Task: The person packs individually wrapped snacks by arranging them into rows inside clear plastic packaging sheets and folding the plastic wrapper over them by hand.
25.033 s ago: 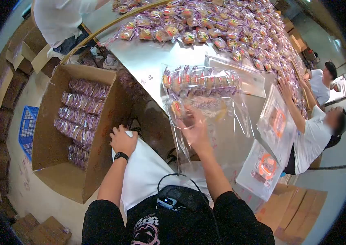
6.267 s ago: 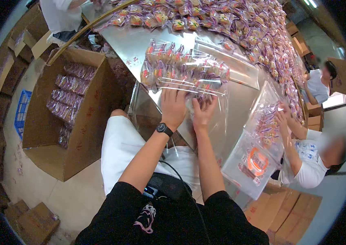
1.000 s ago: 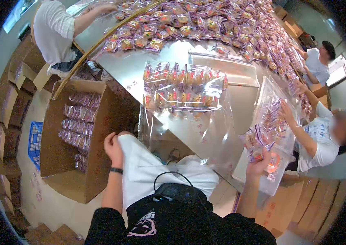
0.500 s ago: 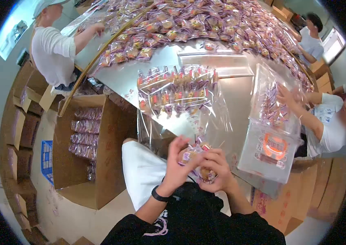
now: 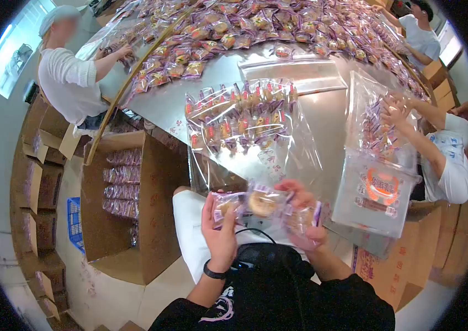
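My left hand (image 5: 220, 234) grips a pastry in clear and purple wrap (image 5: 227, 205) between thumb and fingers, above my lap. My right hand (image 5: 312, 234) is closed on another wrapped pastry (image 5: 300, 219), a little blurred. Between the hands, a round golden pastry (image 5: 262, 203) shows through its wrapper; its edges touch the packets on either side, and I cannot tell which hand supports it. Just beyond, a large clear plastic bag (image 5: 306, 146) lies on the metal table (image 5: 330, 124), with two rows of upright wrapped pastries (image 5: 242, 118) inside.
A large pile of wrapped pastries (image 5: 234, 27) covers the table's far side. An open carton (image 5: 165, 204) with packed rows stands at left, near a blue crate (image 5: 74, 223). Printed clear bags (image 5: 369, 193) lie at right, by a co-worker's hands (image 5: 397, 113). Another co-worker (image 5: 68, 77) stands left.
My hands have moved apart, and the wrapped pastries bunched between them are now spread side by side. The view has shifted slightly. The right co-worker's hands have moved over their bag.
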Available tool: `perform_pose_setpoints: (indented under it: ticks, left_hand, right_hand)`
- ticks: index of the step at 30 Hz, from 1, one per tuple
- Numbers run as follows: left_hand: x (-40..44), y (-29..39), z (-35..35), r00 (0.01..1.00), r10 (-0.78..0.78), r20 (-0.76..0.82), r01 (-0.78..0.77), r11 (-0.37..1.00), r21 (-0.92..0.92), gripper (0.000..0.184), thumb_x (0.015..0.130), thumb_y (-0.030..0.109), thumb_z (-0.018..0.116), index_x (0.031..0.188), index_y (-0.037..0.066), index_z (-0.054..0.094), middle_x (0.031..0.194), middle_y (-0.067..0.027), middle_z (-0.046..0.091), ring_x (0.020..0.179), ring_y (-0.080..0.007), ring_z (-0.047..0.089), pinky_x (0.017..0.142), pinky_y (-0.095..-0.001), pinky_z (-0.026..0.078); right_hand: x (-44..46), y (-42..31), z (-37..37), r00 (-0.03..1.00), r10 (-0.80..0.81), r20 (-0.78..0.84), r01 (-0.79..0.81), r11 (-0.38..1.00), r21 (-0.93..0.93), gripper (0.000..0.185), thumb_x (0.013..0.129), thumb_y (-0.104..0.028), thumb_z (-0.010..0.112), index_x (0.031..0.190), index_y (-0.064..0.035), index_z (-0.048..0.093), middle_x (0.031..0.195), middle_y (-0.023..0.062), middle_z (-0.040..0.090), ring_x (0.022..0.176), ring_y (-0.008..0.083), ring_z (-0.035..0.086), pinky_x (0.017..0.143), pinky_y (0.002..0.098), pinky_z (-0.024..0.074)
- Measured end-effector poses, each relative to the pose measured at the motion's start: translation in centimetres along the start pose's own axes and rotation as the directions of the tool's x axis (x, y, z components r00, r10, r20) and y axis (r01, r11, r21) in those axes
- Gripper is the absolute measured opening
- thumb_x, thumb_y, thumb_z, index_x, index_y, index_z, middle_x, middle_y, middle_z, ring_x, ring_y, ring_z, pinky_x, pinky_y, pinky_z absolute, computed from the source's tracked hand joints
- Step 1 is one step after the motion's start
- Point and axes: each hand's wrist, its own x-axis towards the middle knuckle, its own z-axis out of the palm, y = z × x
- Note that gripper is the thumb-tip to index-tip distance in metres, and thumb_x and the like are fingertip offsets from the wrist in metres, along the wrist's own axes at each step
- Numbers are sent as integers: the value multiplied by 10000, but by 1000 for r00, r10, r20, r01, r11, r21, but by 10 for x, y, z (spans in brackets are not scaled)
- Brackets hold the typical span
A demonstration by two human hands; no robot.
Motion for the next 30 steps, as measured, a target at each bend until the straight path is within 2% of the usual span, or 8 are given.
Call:
perform_pose_setpoints:
  ticks: [4, 6, 7, 9, 15, 20, 24, 30]
  left_hand:
    - [-7, 4, 15, 996, -53, 78, 71, 966, -249, 604, 1017, 16, 538, 1583, 27, 327, 1474, -162, 530, 1268, -246, 594, 948, -384, 567]
    - [-4, 9, 11, 990, -55, 130, 99, 925, -366, 596, 1022, 63, 524, 1581, 12, 324, 1502, -172, 510, 1313, -275, 573, 1011, -414, 543]
    - [-4, 11, 12, 990, -52, 128, 94, 933, -347, 602, 1024, 85, 528, 1583, 3, 318, 1514, -175, 500, 1326, -277, 564, 1030, -413, 530]
    - [-6, 17, 14, 991, -52, 127, 88, 949, -303, 620, 1027, 131, 534, 1585, -15, 306, 1539, -181, 481, 1354, -281, 545, 1068, -412, 504]
    - [-9, 9, 9, 980, 73, 185, -53, 992, -110, 789, 912, -101, 634, 1601, -46, 254, 1572, -198, 447, 1403, -265, 503, 1155, -400, 443]
    - [-10, 12, 7, 931, 149, 332, -175, 983, 49, 900, 874, -57, 736, 1623, 16, 242, 1588, -174, 403, 1395, -254, 504, 1140, -407, 464]
    - [-13, 22, 10, 917, 69, 393, -84, 996, 23, 936, 868, -22, 785, 1625, 55, 239, 1512, -149, 459, 1361, -251, 532, 1094, -400, 510]
    - [-8, 3, -1, 968, -17, 250, 21, 1000, -16, 867, 885, -31, 764, 1600, 46, 279, 1461, -141, 515, 1307, -243, 574, 1081, -394, 509]
  right_hand:
    - [-3, 31, 28, 996, 71, -54, -62, 987, 151, 622, 745, -293, 802, 1276, -39, 604, 1603, 199, 347, 1516, 347, 332, 1224, 520, 323]
    - [-9, 36, 19, 992, 108, -57, -119, 961, -248, 638, 771, -321, 805, 1297, -23, 600, 1598, 197, 359, 1518, 338, 330, 1220, 484, 317]
    - [-12, 39, 12, 990, 132, -57, -143, 887, -438, 647, 784, -334, 806, 1307, -15, 598, 1596, 197, 365, 1519, 333, 329, 1219, 465, 315]
    - [-19, 44, 12, 988, 132, -86, -155, 908, -388, 703, 809, -268, 829, 1403, -30, 539, 1586, 187, 390, 1487, 295, 372, 1198, 416, 325]
    - [-8, 28, 12, 964, 201, -174, -264, 799, -540, 722, 811, -111, 808, 1459, -48, 496, 1394, 123, 536, 1299, 203, 514, 1102, 352, 412]
    - [-3, 17, 5, 976, 183, -114, -216, 829, -516, 662, 788, -105, 803, 1400, -32, 562, 1277, 78, 588, 1182, 176, 556, 1057, 325, 426]
    - [-5, 16, 0, 970, 230, -82, -241, 848, -472, 637, 822, -170, 772, 1403, -25, 555, 1267, 73, 601, 1181, 173, 567, 1049, 313, 431]
    - [-11, 20, -7, 930, 332, -158, -360, 908, -212, 579, 966, -394, 640, 1415, -46, 533, 1281, 100, 616, 1160, 234, 614, 978, 408, 527]
